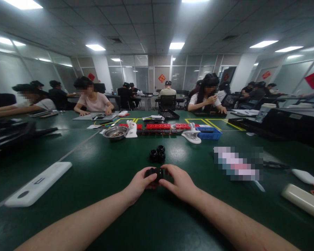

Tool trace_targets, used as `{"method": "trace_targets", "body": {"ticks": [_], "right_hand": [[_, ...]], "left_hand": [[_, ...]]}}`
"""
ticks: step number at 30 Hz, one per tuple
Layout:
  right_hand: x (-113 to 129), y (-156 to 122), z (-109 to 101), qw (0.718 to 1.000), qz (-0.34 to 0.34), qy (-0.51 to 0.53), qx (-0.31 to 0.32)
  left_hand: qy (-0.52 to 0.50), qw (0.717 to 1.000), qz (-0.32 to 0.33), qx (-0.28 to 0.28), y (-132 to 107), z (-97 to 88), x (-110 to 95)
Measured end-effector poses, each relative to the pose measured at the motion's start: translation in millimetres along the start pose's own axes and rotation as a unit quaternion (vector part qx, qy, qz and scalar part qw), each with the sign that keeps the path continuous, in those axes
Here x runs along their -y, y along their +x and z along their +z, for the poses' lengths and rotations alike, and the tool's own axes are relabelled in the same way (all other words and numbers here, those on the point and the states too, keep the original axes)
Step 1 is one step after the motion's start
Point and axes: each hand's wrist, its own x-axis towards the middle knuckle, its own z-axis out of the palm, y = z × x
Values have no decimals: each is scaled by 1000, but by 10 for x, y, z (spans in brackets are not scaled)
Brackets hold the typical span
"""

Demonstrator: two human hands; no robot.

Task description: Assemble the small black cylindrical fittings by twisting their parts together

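Note:
Close in front of me, a black round part point(159, 173) is held just above the green table. My left hand point(141, 181) wraps it from the left, thumb across its front. From the right, my right hand point(176, 179) curls its thumb and fingers about the part's right end and seems to touch it. Its exact kind is too small and dark to make out. Just beyond my hands stands a small cluster of similar black round parts point(157, 154).
Farther back are a metal bowl point(115, 133) with small pieces, white stands point(192, 134), red blocks point(158, 126) and a blue tray point(209, 133). A long white object point(39, 184) lies left; a cream bar point(303, 202) lies right. Several people sit around.

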Motion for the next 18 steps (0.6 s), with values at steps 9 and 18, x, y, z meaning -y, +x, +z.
{"method": "trace_targets", "body": {"ticks": [9, 18], "right_hand": [[-17, 12, 29, 1000, -6, 16, 10], [1, 2, 7, 1000, 25, 2, 14]], "left_hand": [[3, 1000, 1, 10, -5, 5, -7], [7, 1000, 11, 5, -16, 8, 2]]}}
